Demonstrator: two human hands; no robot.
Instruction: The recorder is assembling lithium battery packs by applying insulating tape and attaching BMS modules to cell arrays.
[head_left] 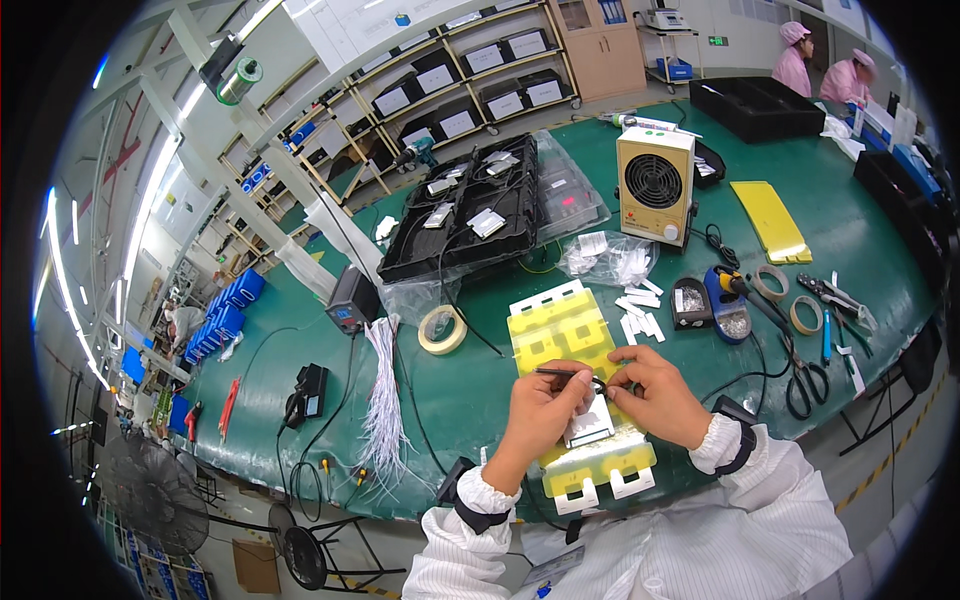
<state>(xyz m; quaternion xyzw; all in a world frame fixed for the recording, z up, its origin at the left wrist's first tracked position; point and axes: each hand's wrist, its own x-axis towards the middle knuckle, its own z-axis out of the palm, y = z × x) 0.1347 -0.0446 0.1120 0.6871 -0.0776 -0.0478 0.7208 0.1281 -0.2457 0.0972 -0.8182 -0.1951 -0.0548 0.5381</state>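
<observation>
My left hand [546,412] is closed, with thumb and fingertips pinching a thin black cable [553,372] whose one end sticks out to the left. Facing it, my right hand [657,395] has its fingertips pressed together at the cable's dark bend between the two hands. Just below the fingers lies a small white rectangular device [588,425] with a grey edge, partly covered by my left hand. It rests on a translucent yellow fixture plate [560,335] with white end brackets. The exact grip of the right fingertips is partly hidden.
Right of the plate are white strips [640,315], a soldering iron stand [728,305], tape rolls [805,315] and scissors [805,385]. Behind stand an ionizing fan [655,185] and a black tray [465,210] with white devices. To the left lie a tape roll [441,329] and white wires [385,400].
</observation>
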